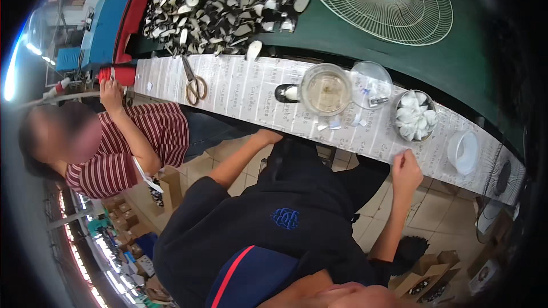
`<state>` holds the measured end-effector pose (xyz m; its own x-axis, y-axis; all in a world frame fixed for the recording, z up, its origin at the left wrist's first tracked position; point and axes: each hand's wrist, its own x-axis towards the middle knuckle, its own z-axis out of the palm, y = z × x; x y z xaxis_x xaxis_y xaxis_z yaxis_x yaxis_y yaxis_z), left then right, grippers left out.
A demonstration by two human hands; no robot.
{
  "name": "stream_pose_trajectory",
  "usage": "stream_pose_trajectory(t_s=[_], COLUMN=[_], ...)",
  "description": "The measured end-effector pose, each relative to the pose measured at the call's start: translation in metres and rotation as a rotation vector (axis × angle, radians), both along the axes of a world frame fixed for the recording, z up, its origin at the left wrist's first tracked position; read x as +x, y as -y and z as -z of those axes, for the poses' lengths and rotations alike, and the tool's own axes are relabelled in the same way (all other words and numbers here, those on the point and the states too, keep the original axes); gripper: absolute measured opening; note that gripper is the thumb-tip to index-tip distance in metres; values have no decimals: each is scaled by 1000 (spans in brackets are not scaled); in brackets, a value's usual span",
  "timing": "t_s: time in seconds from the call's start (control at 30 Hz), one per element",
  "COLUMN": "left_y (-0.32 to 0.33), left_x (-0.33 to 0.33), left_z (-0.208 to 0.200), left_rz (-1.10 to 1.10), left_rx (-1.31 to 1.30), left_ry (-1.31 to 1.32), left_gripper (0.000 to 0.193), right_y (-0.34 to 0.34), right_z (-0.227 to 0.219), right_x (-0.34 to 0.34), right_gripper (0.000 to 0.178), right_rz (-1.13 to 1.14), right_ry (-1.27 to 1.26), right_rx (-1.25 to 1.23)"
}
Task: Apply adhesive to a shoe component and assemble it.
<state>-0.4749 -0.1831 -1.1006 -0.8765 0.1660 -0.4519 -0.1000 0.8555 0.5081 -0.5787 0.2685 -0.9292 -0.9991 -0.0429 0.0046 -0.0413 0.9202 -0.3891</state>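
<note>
Right hand (406, 170) is curled into a loose fist by the near edge of the paper-covered table (240, 82); I cannot tell whether anything is inside it. Near it, at twelve o'clock, stands a metal bowl (412, 138) heaped with white pieces (415, 115). A white tub (463, 165) sits between its two and three o'clock. The left hand (268, 136) is low at the table edge beside the lap, its fingers too unclear to tell how open they are or whether they grip anything. At its one o'clock lies a black-and-white piece (286, 93), just beside a clear tub (304, 94) of liquid. Scissors (195, 88) lie at its ten o'clock, and a pile of similar pieces (220, 14) at eleven, beyond the table.
</note>
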Motion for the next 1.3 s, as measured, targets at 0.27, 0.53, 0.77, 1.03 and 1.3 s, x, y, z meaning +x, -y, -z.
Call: stream_pose_trajectory(t_s=[0.27,0.53,0.77,1.03,1.3], left_y=[-38,-11,-12,-31,-49], left_x=[31,-50,-79,-60,-44], left_z=[-72,-190,-162,-274,-358], left_rz=[311,-398,-240,-484,-240], left_rx=[281,355,397,1731,1954], left_ry=[-186,-743,-805,-295,-27], left_gripper=[34,29,32,44,53], right_y=[65,116,66,45,50], right_z=[-155,-169,60,153,179], right_x=[44,75,105,127,123], right_gripper=[17,16,36,34,34], right_rz=[-174,-299,-376,9,138], right_ry=[-7,-192,855,463,405], right_rx=[-742,-787,41,-198,-142])
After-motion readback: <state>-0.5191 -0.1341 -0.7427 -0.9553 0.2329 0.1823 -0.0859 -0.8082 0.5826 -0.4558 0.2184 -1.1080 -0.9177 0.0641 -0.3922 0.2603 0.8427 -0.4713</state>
